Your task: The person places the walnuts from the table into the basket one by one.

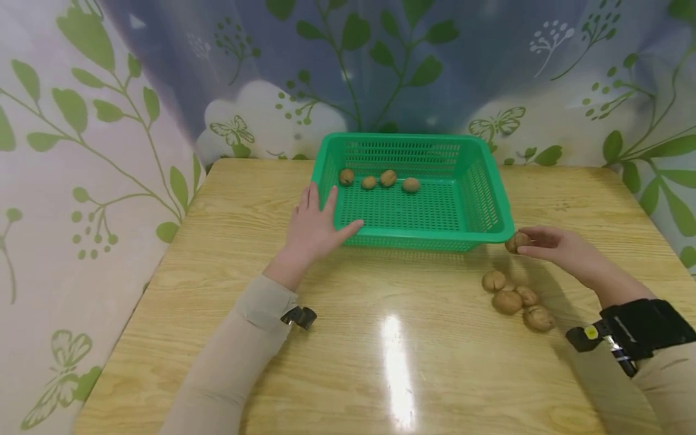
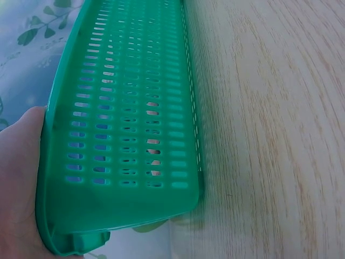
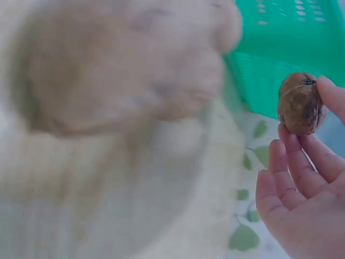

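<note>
A green plastic basket (image 1: 424, 234) stands at the back of the table, with several walnuts (image 1: 388, 178) along the far left part of its floor. My left hand (image 1: 312, 232) rests on the basket's left front corner, fingers spread and thumb along the front rim. The left wrist view shows that hand (image 2: 19, 172) against the rim beside the slotted wall. Just off the basket's right front corner, my right hand (image 1: 568, 251) pinches a walnut (image 3: 296, 105) between thumb and fingertips. Several more walnuts (image 1: 507, 301) lie bunched on the table below this hand.
The wooden table (image 1: 217, 338) runs back to a wall covering (image 1: 261, 115) printed with leaves and butterflies. Another patterned covering (image 1: 38, 241) stands along the left side. Large blurred brown shapes (image 3: 118, 70) fill the upper left of the right wrist view.
</note>
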`<state>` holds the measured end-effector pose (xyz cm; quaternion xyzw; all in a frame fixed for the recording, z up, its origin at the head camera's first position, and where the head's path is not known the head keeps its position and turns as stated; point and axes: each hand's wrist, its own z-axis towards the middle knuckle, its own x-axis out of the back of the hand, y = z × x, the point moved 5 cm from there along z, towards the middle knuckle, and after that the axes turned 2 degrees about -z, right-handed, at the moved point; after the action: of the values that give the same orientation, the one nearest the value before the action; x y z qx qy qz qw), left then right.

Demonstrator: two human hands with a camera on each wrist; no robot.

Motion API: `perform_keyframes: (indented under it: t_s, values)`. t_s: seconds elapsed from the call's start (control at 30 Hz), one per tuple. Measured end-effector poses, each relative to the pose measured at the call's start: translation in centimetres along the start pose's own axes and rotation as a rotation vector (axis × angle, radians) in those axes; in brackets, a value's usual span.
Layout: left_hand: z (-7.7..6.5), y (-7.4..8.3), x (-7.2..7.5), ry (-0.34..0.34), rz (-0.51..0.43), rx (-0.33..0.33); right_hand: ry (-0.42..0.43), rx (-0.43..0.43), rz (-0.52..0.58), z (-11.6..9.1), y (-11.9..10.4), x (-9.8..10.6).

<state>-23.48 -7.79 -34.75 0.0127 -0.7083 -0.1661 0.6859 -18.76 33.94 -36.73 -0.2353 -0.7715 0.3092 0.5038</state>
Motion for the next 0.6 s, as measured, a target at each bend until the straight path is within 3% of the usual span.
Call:
perform_keyframes:
  t_s: [0.23,0.6]
  values:
    - [-0.1,0.1,0.2,-0.004,0.007,0.000,0.102,-0.013,-0.010,-0.6,-0.4,2.7]
    - [-0.1,0.0,0.1,0.005,0.003,0.001,0.101,-0.063,0.045,-1.3,-1.6,3.9]
